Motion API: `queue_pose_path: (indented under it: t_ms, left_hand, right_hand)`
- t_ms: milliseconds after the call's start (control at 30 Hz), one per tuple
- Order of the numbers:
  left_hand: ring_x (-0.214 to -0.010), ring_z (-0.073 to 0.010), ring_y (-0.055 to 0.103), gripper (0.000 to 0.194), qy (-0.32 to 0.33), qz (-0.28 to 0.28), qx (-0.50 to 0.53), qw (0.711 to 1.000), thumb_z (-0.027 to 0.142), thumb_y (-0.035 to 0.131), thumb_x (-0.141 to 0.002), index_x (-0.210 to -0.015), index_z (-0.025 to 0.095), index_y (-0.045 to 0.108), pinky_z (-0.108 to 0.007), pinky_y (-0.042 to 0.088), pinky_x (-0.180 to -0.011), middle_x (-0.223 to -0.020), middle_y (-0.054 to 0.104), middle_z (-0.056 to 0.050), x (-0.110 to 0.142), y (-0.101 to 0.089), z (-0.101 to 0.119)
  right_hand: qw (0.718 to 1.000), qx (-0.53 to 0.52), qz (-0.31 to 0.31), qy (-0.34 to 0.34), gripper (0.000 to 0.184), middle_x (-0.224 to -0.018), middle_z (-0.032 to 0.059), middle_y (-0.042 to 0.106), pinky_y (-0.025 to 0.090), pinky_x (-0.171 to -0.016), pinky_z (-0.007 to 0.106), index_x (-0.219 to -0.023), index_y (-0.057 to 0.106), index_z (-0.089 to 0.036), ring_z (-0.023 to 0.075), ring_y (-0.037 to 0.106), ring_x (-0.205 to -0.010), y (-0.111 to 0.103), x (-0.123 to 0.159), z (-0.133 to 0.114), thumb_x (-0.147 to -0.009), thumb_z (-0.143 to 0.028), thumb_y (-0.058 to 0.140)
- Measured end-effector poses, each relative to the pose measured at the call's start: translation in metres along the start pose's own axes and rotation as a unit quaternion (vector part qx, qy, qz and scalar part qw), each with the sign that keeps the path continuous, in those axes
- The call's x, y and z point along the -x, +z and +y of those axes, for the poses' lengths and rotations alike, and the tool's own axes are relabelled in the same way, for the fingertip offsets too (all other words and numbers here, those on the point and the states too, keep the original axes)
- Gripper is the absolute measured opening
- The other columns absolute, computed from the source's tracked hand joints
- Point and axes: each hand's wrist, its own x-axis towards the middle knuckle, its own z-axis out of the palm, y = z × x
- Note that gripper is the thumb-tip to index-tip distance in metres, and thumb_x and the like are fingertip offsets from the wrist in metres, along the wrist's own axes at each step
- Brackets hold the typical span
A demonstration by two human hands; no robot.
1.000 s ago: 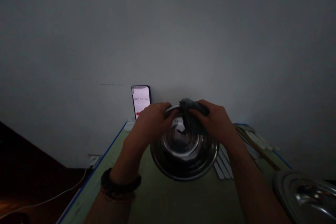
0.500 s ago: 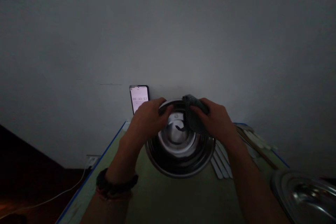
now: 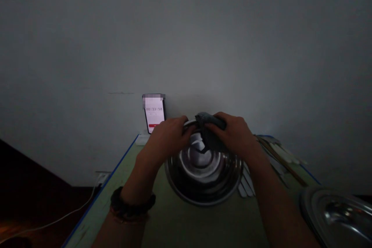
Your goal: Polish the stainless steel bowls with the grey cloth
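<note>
A shiny metal bowl (image 3: pixel 200 192) is held tilted over the green table, its inside facing me. My left hand (image 3: pixel 170 135) grips the far rim on the left side, thumb inside and fingers behind. On the right of that rim, my right hand (image 3: pixel 234 133) is closed on a dark grey cloth (image 3: pixel 213 137), which is folded over the edge. Part of the cloth hangs into the bowl and shows as a reflection in the metal. The fingers of both hands are partly hidden behind the rim.
A phone (image 3: pixel 154 114) showing a running timer leans on the wall at the back left. Several pale flat strips (image 3: pixel 247 184) lie right of the bowl, with long sticks (image 3: pixel 286 164) behind. Another metal basin (image 3: pixel 337 213) stands at the right front. A white cable (image 3: pixel 72 213) hangs at left.
Both hands and the bowl have moved slightly down and to the right. The cloth stays over the rim, a little nearer the left hand.
</note>
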Motion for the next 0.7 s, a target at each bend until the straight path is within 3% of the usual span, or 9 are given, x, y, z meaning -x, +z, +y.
queue_pose_path:
  t_ms: [100,267,400,533,700]
  left_hand:
    - [-0.079,-0.0240,0.066,0.031,0.017,0.008,0.013,1.000,0.038,0.036,-0.093,-0.095,0.018,0.060,-0.031,0.043,-0.064,-0.089,0.071,-0.010,-0.0009,0.0004,-0.0002]
    - [-0.076,-0.0252,0.067,0.032,-0.017,0.022,0.010,1.000,0.038,0.037,-0.092,-0.101,0.016,0.057,-0.032,0.043,-0.062,-0.084,0.071,-0.012,-0.0011,0.0004,0.0018]
    - [-0.077,-0.0236,0.066,0.025,0.016,0.014,0.028,0.999,0.036,0.045,-0.088,-0.096,0.017,0.059,-0.030,0.043,-0.063,-0.087,0.071,-0.010,-0.0016,-0.0009,-0.0010]
    - [-0.077,-0.0225,0.066,0.025,0.014,0.028,0.028,0.999,0.034,0.042,-0.090,-0.099,0.016,0.057,-0.030,0.042,-0.063,-0.085,0.070,-0.010,-0.0010,-0.0032,-0.0009]
    - [-0.071,-0.0221,0.065,0.025,-0.015,-0.007,0.023,1.000,0.034,0.040,-0.089,-0.097,0.016,0.057,-0.029,0.042,-0.059,-0.078,0.070,-0.009,0.0016,-0.0040,0.0028]
  right_hand:
    - [1.000,-0.020,0.005,-0.012,0.025,-0.081,0.0060,0.072,0.042,-0.062,0.029,-0.091,0.066,-0.024,0.0214,0.065,-0.074,0.0023,0.0001,-0.0015,-0.083,-0.044,0.056]
    - [1.000,-0.001,0.011,0.006,0.027,-0.079,0.0072,0.071,0.041,-0.060,0.029,-0.090,0.066,-0.022,0.0224,0.065,-0.073,0.0035,0.0001,-0.0003,-0.083,-0.046,0.055]
    - [1.000,-0.014,-0.006,-0.007,0.026,-0.081,0.0066,0.072,0.041,-0.062,0.029,-0.092,0.066,-0.022,0.0220,0.065,-0.075,0.0036,0.0007,0.0000,-0.084,-0.045,0.055]
    - [1.000,-0.006,0.010,-0.007,0.029,-0.080,0.0071,0.071,0.040,-0.060,0.028,-0.089,0.066,-0.021,0.0219,0.065,-0.074,0.0038,-0.0007,0.0016,-0.084,-0.047,0.053]
    - [1.000,0.003,0.012,0.004,0.028,-0.079,0.0071,0.071,0.040,-0.059,0.029,-0.088,0.066,-0.022,0.0221,0.065,-0.072,0.0021,-0.0006,0.0044,-0.083,-0.046,0.054]
